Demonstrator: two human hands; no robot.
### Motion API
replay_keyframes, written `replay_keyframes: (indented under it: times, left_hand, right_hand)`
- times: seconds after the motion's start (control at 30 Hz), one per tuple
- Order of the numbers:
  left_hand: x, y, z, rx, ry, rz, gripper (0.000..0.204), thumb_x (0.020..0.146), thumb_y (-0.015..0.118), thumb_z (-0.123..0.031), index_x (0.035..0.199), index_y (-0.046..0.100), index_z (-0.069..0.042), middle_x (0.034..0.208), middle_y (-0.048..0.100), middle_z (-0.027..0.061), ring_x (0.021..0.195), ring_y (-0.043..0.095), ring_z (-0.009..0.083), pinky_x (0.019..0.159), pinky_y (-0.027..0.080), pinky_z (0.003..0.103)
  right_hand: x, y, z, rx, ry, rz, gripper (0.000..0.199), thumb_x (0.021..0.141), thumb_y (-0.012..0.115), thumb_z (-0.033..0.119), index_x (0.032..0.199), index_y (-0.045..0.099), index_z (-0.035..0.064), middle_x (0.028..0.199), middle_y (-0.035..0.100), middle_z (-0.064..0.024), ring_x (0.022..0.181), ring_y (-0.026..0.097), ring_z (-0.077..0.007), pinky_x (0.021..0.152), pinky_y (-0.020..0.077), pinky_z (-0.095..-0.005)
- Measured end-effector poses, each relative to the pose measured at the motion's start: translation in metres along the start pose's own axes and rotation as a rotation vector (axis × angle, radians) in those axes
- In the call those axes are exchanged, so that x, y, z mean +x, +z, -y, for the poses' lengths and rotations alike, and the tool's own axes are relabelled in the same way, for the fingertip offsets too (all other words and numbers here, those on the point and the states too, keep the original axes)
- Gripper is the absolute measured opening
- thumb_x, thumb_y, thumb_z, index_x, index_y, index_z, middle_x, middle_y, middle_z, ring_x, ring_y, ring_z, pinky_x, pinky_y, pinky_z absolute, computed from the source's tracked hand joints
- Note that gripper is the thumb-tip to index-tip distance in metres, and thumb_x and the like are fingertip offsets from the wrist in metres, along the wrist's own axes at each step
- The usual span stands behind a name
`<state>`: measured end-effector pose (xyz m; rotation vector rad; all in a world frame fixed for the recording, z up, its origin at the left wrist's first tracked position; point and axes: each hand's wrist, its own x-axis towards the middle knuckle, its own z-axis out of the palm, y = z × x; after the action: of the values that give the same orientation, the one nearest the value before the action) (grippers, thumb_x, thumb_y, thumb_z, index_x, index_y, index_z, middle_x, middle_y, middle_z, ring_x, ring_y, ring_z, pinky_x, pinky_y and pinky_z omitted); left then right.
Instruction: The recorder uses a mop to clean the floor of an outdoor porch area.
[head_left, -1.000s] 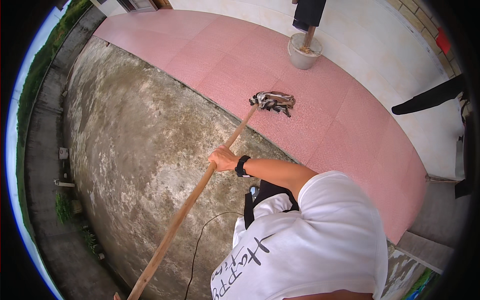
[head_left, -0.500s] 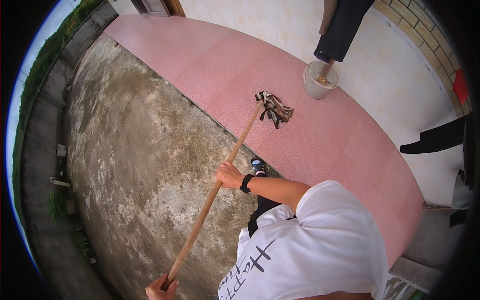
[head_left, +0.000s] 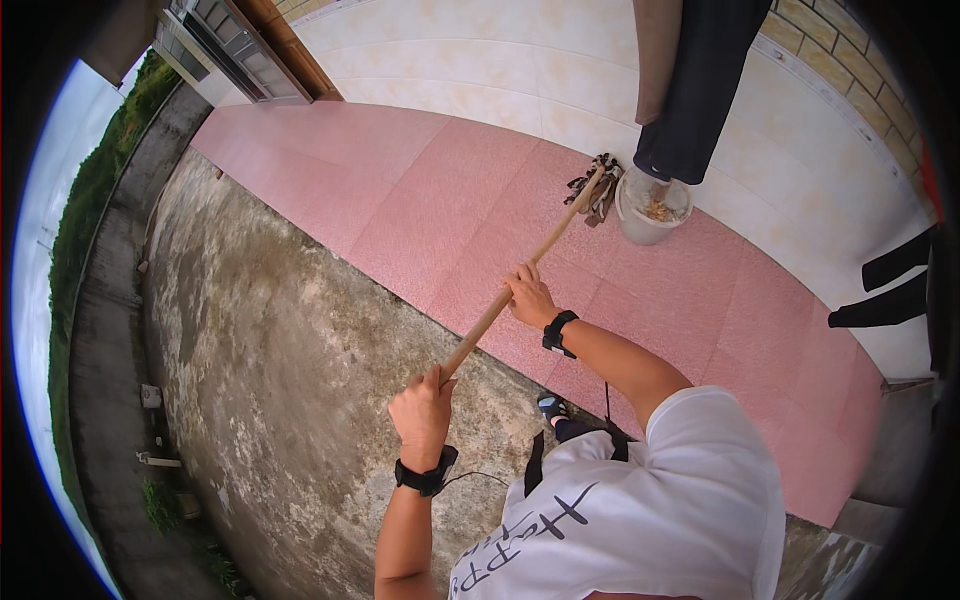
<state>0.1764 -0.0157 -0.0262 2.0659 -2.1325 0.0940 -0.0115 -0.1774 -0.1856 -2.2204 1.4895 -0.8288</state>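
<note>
Evidently, we were in the middle of a mopping stroke, or so we judged it: the mop (head_left: 565,224) reached out over the pink paving (head_left: 480,220), its head (head_left: 603,200) by the wall-side edge, just left of a pale bucket (head_left: 643,228); whether the two touched, we could not tell. The left hand (head_left: 421,408) was curled round the upper end of the wooden handle (head_left: 487,328), above the concrete yard (head_left: 290,330) and outside the paving's yard-side edge. The right hand (head_left: 530,295) was wrapped over the shaft farther along, inside that edge; we could not tell how firmly either one squeezed. In our judgement, the next move called for drawing the head away from the bucket and the dark trousers (head_left: 690,110) hanging over it, with the left hand steering the end and the right guiding the shaft. The mop itself looked plain and well used: a smooth, light-brown stick, slanting from the yard toward the wall, with a ragged bunch of black, whitish and grey-brown cloth strips. We saw those strips gathered into an uneven tuft, but could not tell whether they were wet.
</note>
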Motion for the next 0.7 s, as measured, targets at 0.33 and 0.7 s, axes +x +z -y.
replay_keyframes:
  times: [0.33,0.7]
  left_hand:
    - [0.042,-0.016,0.058,-0.062,0.004,0.247,0.032,0.076,0.058,-0.021,0.108,0.056,-0.016,0.064,0.058,0.0135,0.057,0.057,0.0318,0.049,0.044,0.039]
    - [-0.051,-0.197,0.28,-0.207,-0.28,0.434,0.032,0.07,0.06,-0.007,0.102,0.059,-0.004,0.073,0.06,0.0169,0.062,0.059,0.0292,0.052,0.043,0.031]
  right_hand:
    - [0.072,0.065,-0.005,0.037,-0.09,0.049,0.025,0.059,0.064,-0.002,0.083,0.061,0.007,0.099,0.049,-0.016,0.107,0.037,-0.0358,0.088,0.0342,-0.0416]
    - [0.089,0.2,0.084,0.142,-0.024,0.232,0.03,0.054,0.069,-0.004,0.079,0.059,0.0077,0.098,0.048,-0.0114,0.1,0.038,-0.0333,0.086,0.034,-0.0407]
